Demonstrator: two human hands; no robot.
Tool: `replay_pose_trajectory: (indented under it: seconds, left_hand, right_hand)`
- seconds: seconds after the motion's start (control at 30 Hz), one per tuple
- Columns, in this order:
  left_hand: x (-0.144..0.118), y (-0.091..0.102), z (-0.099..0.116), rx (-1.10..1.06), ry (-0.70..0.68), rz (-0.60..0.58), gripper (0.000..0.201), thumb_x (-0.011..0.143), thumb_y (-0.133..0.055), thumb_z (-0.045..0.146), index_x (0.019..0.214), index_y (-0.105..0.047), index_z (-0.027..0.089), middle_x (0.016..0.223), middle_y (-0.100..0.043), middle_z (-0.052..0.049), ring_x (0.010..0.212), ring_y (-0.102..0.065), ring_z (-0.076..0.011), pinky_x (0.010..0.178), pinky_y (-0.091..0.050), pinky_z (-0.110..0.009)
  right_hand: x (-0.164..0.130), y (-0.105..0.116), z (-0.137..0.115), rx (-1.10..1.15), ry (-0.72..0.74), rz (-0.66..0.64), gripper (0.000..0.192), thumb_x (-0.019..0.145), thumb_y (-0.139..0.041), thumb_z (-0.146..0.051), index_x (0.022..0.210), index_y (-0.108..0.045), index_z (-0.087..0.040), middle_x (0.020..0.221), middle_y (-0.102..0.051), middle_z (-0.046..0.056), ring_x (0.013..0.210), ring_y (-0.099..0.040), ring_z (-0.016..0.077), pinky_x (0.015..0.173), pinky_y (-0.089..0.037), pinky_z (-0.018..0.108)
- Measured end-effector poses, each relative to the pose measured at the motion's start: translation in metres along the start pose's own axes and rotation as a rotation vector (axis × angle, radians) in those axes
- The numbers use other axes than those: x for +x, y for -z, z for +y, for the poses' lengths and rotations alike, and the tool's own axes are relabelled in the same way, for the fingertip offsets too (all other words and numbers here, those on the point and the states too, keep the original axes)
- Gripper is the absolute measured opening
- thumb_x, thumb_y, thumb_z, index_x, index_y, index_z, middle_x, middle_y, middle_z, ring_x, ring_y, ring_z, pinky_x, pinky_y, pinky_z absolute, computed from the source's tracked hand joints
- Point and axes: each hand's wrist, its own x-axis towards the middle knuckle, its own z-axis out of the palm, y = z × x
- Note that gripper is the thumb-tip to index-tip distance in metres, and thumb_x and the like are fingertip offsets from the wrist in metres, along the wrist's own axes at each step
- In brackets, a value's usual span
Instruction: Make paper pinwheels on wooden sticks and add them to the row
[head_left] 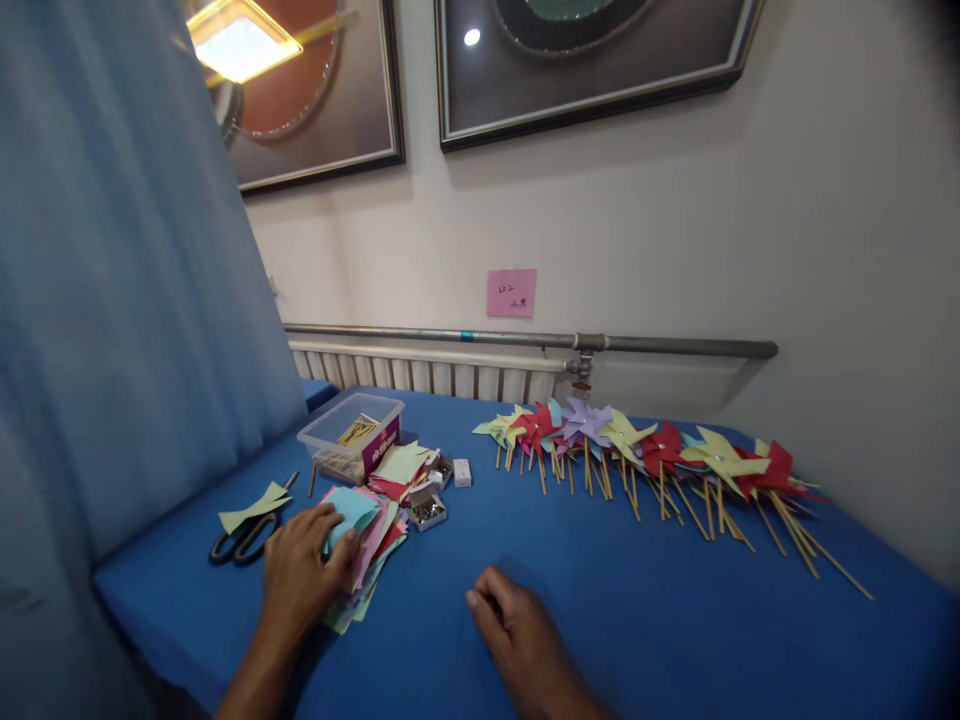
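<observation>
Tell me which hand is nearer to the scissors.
Left. The left hand lies on the paper stack just right of the scissors; the right hand rests farther right on the tablecloth.
</observation>
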Motion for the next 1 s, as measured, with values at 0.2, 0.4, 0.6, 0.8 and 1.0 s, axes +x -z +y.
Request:
replay_pose_trajectory:
  seconds: [0.2,0.4,0.6,0.8,1.0]
  left_hand:
    - [-0.0012,-0.0017,0.0055,0.084,-0.077,0.040,0.034,0.101,-0.052,0.042,0.111,-0.075,0.018,0.115,-0.081,-0.013,0.111,-0.073,-0.0323,0.097,-0.047,-0.047]
    - [-0.0036,-0.0075,0.0003,0.099,-0.080,0.160,0.035,0.107,-0.041,0.035,0.111,-0.069,0.016,0.106,-0.081,-0.013,0.097,-0.076,-0.0267,0.091,-0.051,-0.038]
    - [-0.0033,-0.0072,-0.0008,0.067,-0.047,0.190,0.035,0.108,-0.040,0.035,0.100,-0.071,0.019,0.101,-0.081,-0.009,0.084,-0.074,-0.0235,0.079,-0.052,-0.033]
    - [-0.0020,-0.0027,-0.0026,-0.029,0.028,0.240,0.039,0.108,-0.039,0.039,0.097,-0.072,0.020,0.097,-0.081,-0.009,0.086,-0.075,-0.0238,0.081,-0.053,-0.033]
    - [-0.0050,-0.0033,-0.0038,-0.103,0.101,0.257,0.041,0.107,-0.040,0.043,0.105,-0.072,0.019,0.099,-0.081,-0.009,0.089,-0.074,-0.0255,0.086,-0.054,-0.036]
  right_hand:
    - [0.0006,0.0010,-0.0002,0.017,-0.008,0.007,0.029,0.099,-0.049,-0.039,0.074,-0.046,-0.025,0.065,-0.045,-0.006,0.062,-0.042,0.0145,0.061,-0.029,0.028]
    - [0.0008,-0.0003,0.0046,0.005,-0.006,0.009,0.028,0.100,-0.048,-0.038,0.075,-0.046,-0.025,0.065,-0.046,-0.006,0.062,-0.044,0.0151,0.061,-0.030,0.028]
    - [0.0014,-0.0015,0.0043,-0.011,-0.024,-0.005,0.028,0.099,-0.047,-0.038,0.074,-0.044,-0.025,0.065,-0.045,-0.006,0.062,-0.043,0.0151,0.061,-0.030,0.028]
    - [0.0011,-0.0009,0.0027,-0.009,-0.018,-0.013,0.029,0.100,-0.046,-0.039,0.075,-0.043,-0.025,0.067,-0.045,-0.006,0.064,-0.042,0.0151,0.062,-0.031,0.027]
    - [0.0016,-0.0014,0.0048,-0.009,-0.015,-0.005,0.030,0.100,-0.049,-0.040,0.074,-0.044,-0.025,0.065,-0.045,-0.006,0.063,-0.043,0.0149,0.061,-0.031,0.027]
